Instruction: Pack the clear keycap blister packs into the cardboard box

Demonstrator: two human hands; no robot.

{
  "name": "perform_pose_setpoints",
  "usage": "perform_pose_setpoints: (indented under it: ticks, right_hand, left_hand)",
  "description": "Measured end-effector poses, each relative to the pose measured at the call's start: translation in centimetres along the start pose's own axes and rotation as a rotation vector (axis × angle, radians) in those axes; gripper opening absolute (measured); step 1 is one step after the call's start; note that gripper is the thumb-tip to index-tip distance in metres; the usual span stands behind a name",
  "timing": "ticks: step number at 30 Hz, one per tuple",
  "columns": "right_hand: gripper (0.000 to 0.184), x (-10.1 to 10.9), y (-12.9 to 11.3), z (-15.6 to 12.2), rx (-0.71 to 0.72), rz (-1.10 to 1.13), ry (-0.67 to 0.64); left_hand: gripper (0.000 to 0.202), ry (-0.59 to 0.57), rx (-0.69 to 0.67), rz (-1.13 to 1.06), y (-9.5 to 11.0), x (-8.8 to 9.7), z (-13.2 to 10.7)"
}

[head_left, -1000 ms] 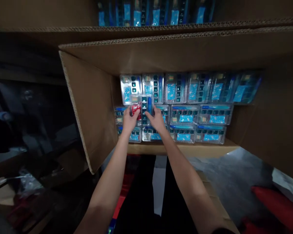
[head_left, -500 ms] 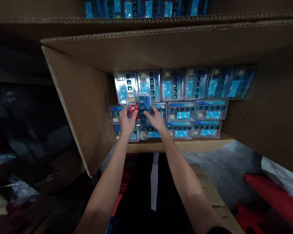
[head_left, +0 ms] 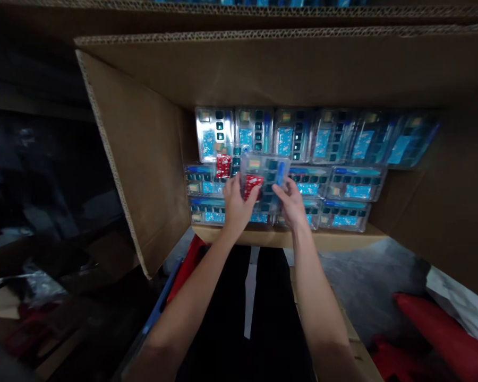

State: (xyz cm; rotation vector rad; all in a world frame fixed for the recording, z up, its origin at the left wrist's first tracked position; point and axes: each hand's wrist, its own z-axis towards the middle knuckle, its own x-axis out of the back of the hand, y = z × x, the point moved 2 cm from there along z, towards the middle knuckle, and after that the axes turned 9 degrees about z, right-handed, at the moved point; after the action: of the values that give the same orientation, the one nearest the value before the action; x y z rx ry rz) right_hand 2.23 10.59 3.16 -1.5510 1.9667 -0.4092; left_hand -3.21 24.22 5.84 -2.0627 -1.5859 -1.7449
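Observation:
Both my hands hold a clear plastic case [head_left: 269, 183] over the inside of a cardboard box. A red patterned packet, dark square pieces and a blue pen-like item show through it. My left hand [head_left: 239, 204] grips its left side, thumb over the red packet. My right hand [head_left: 292, 204] pinches its right edge near the blue item. Just to the left, a second case with a red packet [head_left: 223, 166] lies on the rows, partly hidden by the held one. Beneath are cases with blue packets [head_left: 284, 140], in an upper upright row and two lower sideways rows.
The cardboard box [head_left: 135, 159] has its flaps raised on the left, far and right sides. Beyond the far flap, more blue-packet cases show at the top edge. Red material [head_left: 442, 329] and a whitish sheet [head_left: 458, 302] lie at the lower right.
My hands have moved right with a red-packet case. A second red-packet case now shows on the rows to their left. The view has shifted slightly.

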Motion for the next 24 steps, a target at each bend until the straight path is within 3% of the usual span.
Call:
perform_pose_setpoints:
  ticks: [3, 5, 6, 8, 10, 12, 13, 15, 17, 19, 24]
  right_hand:
    - [0.061, 2.2, -0.9, 0.8, -0.014, 0.073, 0.104]
    - [0.063, 2.9, -1.3, 1.7, -0.006, 0.063, 0.126]
    - [0.063, 2.9, -1.4, 2.1, 0.003, 0.053, 0.133]
    - [0.062, 2.8, -1.4, 3.1, 0.023, 0.044, 0.142]
    - [0.061, 2.6, -1.3, 3.8, 0.040, 0.051, 0.154]
    - [0.062, 2.3, -1.1, 4.3, 0.055, 0.068, 0.167]
    - [0.063, 2.2, -1.0, 4.4, 0.061, 0.077, 0.175]
    - [0.063, 2.0, -0.9, 4.6, 0.071, 0.090, 0.191]
    - [0.064, 1.9, -0.8, 4.7, 0.076, 0.095, 0.201]
    - [0.064, 1.9, -0.6, 4.8, 0.078, 0.093, 0.202]
    - [0.064, 2.1, -0.4, 5.1, 0.086, 0.086, 0.190]
  left_hand:
    - [0.057, -0.112, -0.030, -0.013, 1.2, -2.3, 0.0]
    - [0.049, -0.145, -0.060, -0.016, 1.9, -2.1, 0.0]
    - [0.045, -0.111, -0.095, 0.007, 2.2, -1.0, -0.1]
    - [0.038, 0.074, -0.191, 0.128, 2.7, 3.0, -0.6]
    - [0.039, 0.414, -0.292, 0.382, 2.7, 8.6, -1.5]
    - [0.061, 0.611, -0.192, 0.567, 1.8, 13.9, -2.3]
    - [0.069, 0.614, -0.100, 0.595, 1.0, 15.9, -2.4]
    - [0.059, 0.499, 0.047, 0.544, -0.9, 18.1, -2.2]
    - [0.049, 0.425, 0.103, 0.530, -2.4, 18.5, -1.9]
    - [0.046, 0.451, 0.101, 0.533, -3.2, 18.0, -1.7]
    - [0.035, 0.488, 0.058, 0.406, -3.0, 15.9, -1.7]
